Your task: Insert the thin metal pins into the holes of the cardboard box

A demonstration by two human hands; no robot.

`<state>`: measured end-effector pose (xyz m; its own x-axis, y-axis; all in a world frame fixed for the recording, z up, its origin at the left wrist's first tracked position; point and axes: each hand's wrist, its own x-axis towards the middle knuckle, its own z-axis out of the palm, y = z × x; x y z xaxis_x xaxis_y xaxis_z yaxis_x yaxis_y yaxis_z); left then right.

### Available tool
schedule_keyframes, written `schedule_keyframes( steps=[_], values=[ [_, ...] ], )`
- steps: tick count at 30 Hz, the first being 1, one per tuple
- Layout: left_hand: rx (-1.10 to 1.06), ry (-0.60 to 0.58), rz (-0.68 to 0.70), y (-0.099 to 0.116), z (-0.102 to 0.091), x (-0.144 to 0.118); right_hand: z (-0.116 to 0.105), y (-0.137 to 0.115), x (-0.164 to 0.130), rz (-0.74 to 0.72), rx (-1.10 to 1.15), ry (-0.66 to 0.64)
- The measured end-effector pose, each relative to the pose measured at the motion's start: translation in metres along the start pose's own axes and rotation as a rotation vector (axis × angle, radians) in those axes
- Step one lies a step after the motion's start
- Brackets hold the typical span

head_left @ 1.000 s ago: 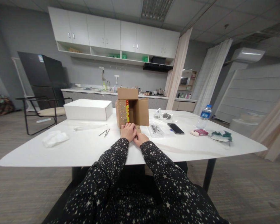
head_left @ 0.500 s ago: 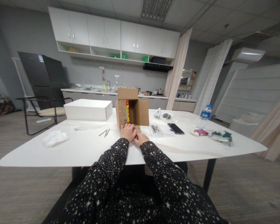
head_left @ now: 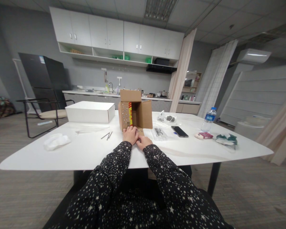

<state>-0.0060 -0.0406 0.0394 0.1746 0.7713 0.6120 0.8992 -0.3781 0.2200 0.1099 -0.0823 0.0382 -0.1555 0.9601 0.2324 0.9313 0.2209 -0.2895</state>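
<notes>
A brown cardboard box (head_left: 143, 114) lies on its side on the white table (head_left: 85, 152), its opening facing me and its flaps spread. A red and yellow sheet shows on its left flap. My left hand (head_left: 131, 135) rests on the box's lower flap, fingers bent down over it. Just to the right and nearer me, my right hand (head_left: 144, 142) presses against my left hand at the flap's front edge. Its fingers are hidden, so whether it holds anything is unclear. Both sleeves are black with white stars.
A closed white box (head_left: 90, 112) stands at the back left, crumpled white paper (head_left: 56, 141) at the near left, and thin metal pins (head_left: 107, 135) left of my hands. To the right lie a clear bag of tools (head_left: 160, 132), a phone (head_left: 179, 131) and a water bottle (head_left: 208, 119).
</notes>
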Motion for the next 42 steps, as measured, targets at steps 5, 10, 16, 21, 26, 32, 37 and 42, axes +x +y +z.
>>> schedule_keyframes(
  steps=[5,10,16,21,26,32,37,42],
  values=[
    [-0.004,-0.018,0.016,-0.002,0.003,0.001,-0.001,-0.001,0.0,0.007,0.011,-0.003],
    [0.016,-0.033,0.031,-0.003,0.003,0.001,0.0,0.0,0.0,0.018,0.014,-0.001],
    [0.048,-0.031,0.051,-0.004,0.005,0.002,0.002,0.0,0.001,0.009,0.015,0.014],
    [0.086,-0.025,0.087,-0.006,0.01,0.005,0.002,-0.001,0.0,0.015,0.017,0.011],
    [0.08,-0.015,0.117,-0.006,0.012,0.007,0.005,0.001,0.0,-0.001,0.019,0.028],
    [0.071,0.023,0.069,-0.003,0.007,0.007,0.009,0.004,0.005,-0.002,0.008,0.03],
    [0.009,0.037,0.107,0.0,0.003,0.007,0.008,0.003,0.005,0.012,-0.001,0.02],
    [-0.058,0.022,0.103,-0.001,0.003,0.006,0.002,0.0,0.001,0.007,-0.003,0.0]
  ],
)
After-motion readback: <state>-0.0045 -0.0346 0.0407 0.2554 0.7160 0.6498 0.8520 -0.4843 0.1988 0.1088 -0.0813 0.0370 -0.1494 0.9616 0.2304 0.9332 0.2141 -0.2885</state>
